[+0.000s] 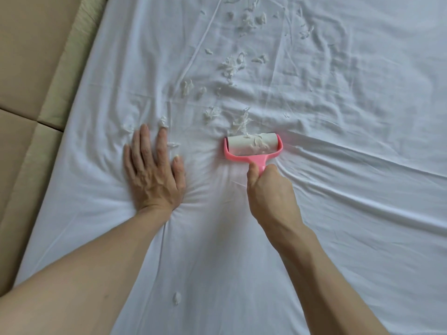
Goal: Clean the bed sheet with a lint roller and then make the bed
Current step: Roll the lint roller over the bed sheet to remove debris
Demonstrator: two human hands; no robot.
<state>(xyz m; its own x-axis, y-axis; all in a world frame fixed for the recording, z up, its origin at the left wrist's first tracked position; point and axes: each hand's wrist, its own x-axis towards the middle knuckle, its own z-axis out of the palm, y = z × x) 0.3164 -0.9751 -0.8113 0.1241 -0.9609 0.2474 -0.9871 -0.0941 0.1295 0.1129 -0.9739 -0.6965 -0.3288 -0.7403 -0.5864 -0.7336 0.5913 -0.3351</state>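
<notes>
Looking down on a white sheet (338, 213), creased and stretched across the bed. Pressing the left hand (154, 175) flat into it at centre left, fingers straight and spread, holding nothing, with creases radiating from under the palm. Clasping the pink handle of the roller (252, 147) in the right hand (268, 189), fingers curled tight around it, thumb laid up along the stem. Resting the roller's white drum on the sheet, to the right of the left hand and apart from it, drum at the far end, away from the body. Stuck to the drum, mostly on its right half: several white shreds. Right at the drum's far edge, touching it: a tuft (242, 122) of the same stuff. Beyond, strewn in loose clusters over the middle and far part of the sheet, up to the top edge of the view: many more scraps (232, 66). A few more just past the left fingertips, touching or only close, cannot tell. Nearer the body, between the two forearms: one lone scrap (176, 297). Along the left side of the bed: beige padded panels (24, 68) with seams between them, and a pale ribbed strip (72, 64) bordering the sheet.
</notes>
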